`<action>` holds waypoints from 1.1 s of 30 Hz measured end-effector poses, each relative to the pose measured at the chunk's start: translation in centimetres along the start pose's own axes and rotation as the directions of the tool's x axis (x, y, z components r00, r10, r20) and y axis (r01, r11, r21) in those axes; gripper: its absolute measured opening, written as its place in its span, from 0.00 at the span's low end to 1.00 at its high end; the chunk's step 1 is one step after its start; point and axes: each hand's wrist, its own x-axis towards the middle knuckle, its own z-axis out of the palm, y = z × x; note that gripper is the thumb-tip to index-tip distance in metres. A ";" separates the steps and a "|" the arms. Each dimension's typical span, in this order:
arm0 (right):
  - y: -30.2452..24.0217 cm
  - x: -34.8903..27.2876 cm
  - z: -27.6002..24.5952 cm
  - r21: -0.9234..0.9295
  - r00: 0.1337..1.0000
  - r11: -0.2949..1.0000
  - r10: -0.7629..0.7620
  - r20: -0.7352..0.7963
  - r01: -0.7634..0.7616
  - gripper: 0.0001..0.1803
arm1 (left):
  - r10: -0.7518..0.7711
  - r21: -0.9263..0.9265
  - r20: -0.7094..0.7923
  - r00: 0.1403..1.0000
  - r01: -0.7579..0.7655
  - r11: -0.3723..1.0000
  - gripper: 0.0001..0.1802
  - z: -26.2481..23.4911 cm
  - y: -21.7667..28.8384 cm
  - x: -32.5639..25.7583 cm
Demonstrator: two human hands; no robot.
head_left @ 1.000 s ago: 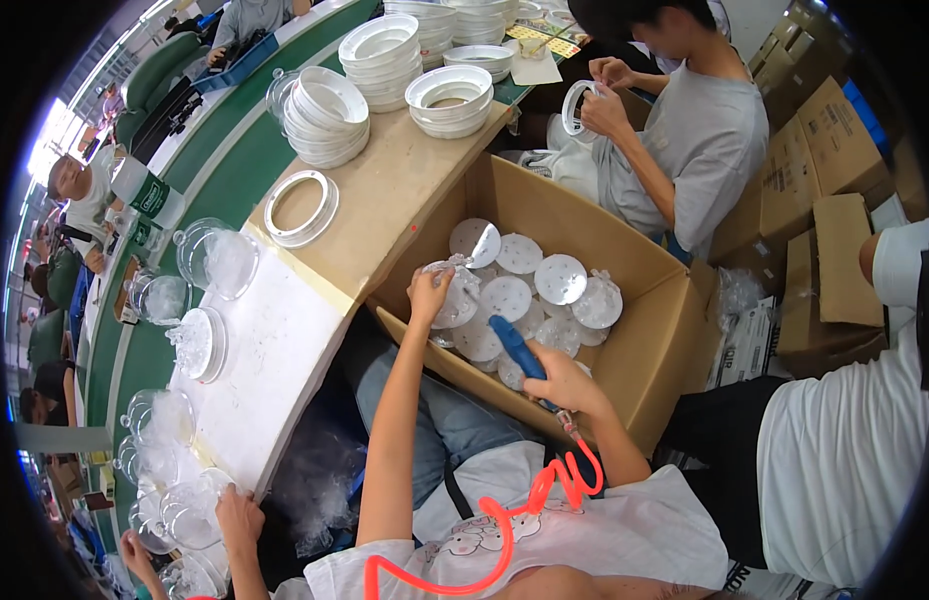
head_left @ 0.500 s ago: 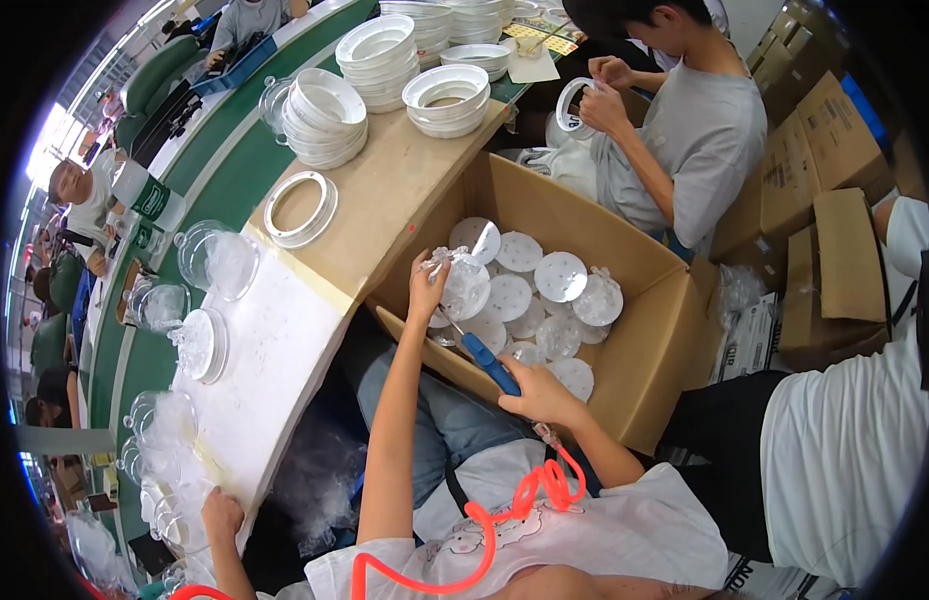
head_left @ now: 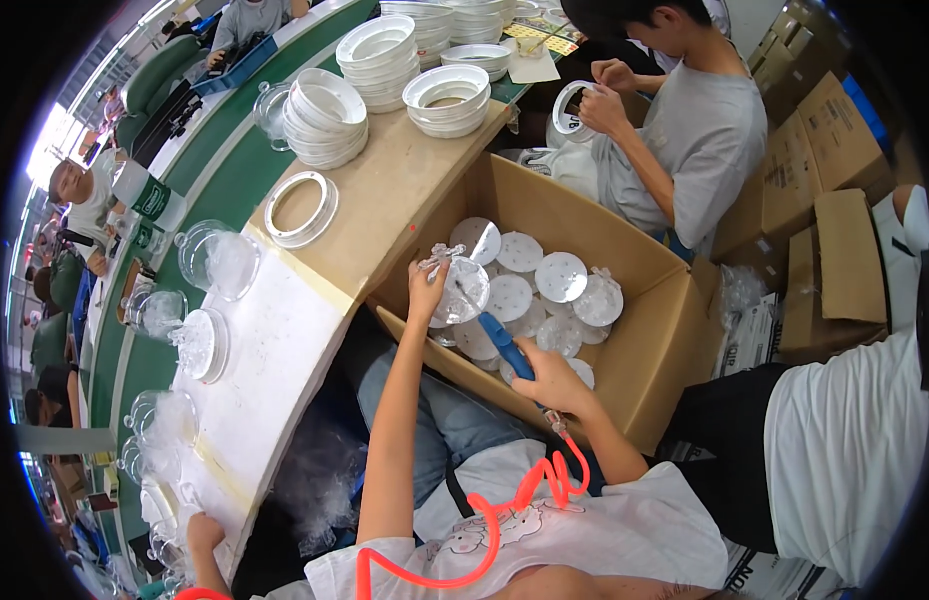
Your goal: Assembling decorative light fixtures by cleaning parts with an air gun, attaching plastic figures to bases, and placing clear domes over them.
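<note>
left hand [head_left: 425, 288], fingers closed on one clear round disc [head_left: 458, 291] held tilted over the open cardboard box [head_left: 652, 352]; right hand [head_left: 552, 383] wrapped around one blue-handled tool [head_left: 502, 341], long axis slanting up-left, tip touching the disc. about ten more discs [head_left: 561, 276] lie in the box. one white ring [head_left: 300, 208] lies flat on the bench [head_left: 384, 205]; an orange coiled hose [head_left: 504, 510] trails from the tool.
</note>
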 end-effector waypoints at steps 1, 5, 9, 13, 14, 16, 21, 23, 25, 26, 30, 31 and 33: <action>0.2 0.0 0.3 -0.040 0.998 0.997 -0.060 0.031 0.061 0.31 | 0.000 -0.001 0.001 1.000 0.000 1.000 0.19 0.2 -0.1 -0.1; -0.7 -0.9 1.2 -0.065 0.991 0.996 -0.049 0.127 0.058 0.30 | -0.014 -0.096 0.007 1.000 0.015 0.995 0.20 0.0 -0.3 0.0; -0.6 -1.3 1.1 -0.037 0.991 0.999 -0.014 0.130 0.019 0.31 | -0.048 -0.204 0.041 0.998 0.056 0.977 0.22 0.1 0.3 0.2; -0.7 -1.5 1.0 0.006 0.996 1.000 -0.027 0.084 0.027 0.30 | -0.139 -0.181 0.082 0.987 0.152 0.972 0.22 -0.2 0.2 0.2; -0.8 -1.5 0.9 0.004 0.996 1.000 -0.027 0.083 0.027 0.30 | -0.146 -0.143 0.051 0.988 0.152 0.978 0.23 -0.1 0.2 0.0; -0.8 -1.4 0.7 0.023 0.996 0.998 -0.061 0.062 0.060 0.30 | -0.150 -0.108 0.021 0.989 0.151 0.983 0.24 0.2 0.2 0.1; -1.3 -1.1 1.7 0.006 0.983 0.998 -0.056 0.176 0.056 0.31 | -0.279 -0.226 0.064 0.958 0.286 0.931 0.30 -0.3 -1.4 0.4; -1.2 -1.5 1.2 -0.040 0.975 0.999 -0.011 0.223 0.020 0.31 | -0.239 -0.263 0.102 0.966 0.258 0.929 0.29 -0.1 -0.9 0.2; -0.3 -2.4 0.1 -0.064 0.993 0.998 0.026 0.112 -0.019 0.31 | -0.165 -0.148 0.097 0.981 0.178 0.973 0.26 0.4 0.3 -0.1; 0.1 -2.8 -0.3 -0.044 0.999 0.999 0.011 0.051 -0.009 0.32 | -0.092 -0.053 0.047 0.995 0.095 0.994 0.22 0.3 0.6 -0.2; 1.5 -3.0 -1.0 -0.028 0.989 0.990 0.140 0.035 -0.139 0.31 | -0.076 -0.033 -0.067 0.995 0.074 0.997 0.21 -0.5 1.1 0.0; 1.6 -2.9 -0.8 -0.048 0.993 0.992 0.117 0.033 -0.115 0.30 | -0.131 -0.049 -0.047 0.990 0.129 0.990 0.20 -0.5 1.2 -0.1; 1.8 -2.0 -0.1 -0.070 0.997 0.996 0.063 0.044 -0.060 0.29 | -0.110 -0.083 -0.102 0.989 0.102 0.991 0.17 -0.6 1.2 -0.1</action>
